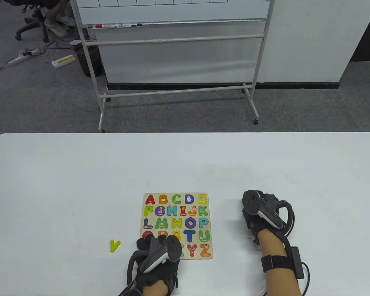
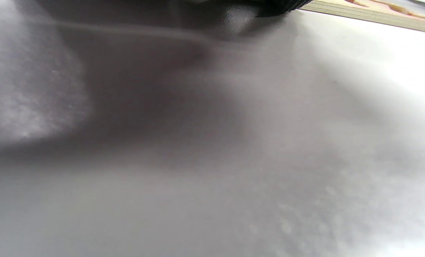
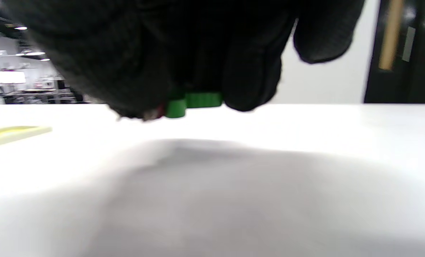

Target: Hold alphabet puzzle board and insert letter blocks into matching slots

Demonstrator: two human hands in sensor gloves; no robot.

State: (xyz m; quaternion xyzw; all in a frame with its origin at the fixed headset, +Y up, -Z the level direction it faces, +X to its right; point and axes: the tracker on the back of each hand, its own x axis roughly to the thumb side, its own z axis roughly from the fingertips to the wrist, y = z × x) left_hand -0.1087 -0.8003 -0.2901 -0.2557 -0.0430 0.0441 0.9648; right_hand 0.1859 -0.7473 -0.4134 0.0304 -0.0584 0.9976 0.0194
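The alphabet puzzle board point(image 1: 207, 249) lies flat on the white table point(image 1: 80, 185), most slots filled with coloured letters. My left hand point(image 1: 154, 243) rests on the board's near left corner, covering the letters there; the left wrist view shows only the board's edge point(image 2: 376, 16). My right hand point(image 1: 252, 215) is down on the table to the right of the board. In the right wrist view its fingers point(image 3: 251, 82) close around a green letter block point(image 3: 194, 101) at the table surface. A loose yellow-green V block point(image 1: 114, 245) lies on the table left of the board.
A whiteboard on a wheeled stand point(image 1: 178, 61) stands on the floor beyond the table's far edge. The board's edge point(image 3: 13, 134) shows at the left of the right wrist view.
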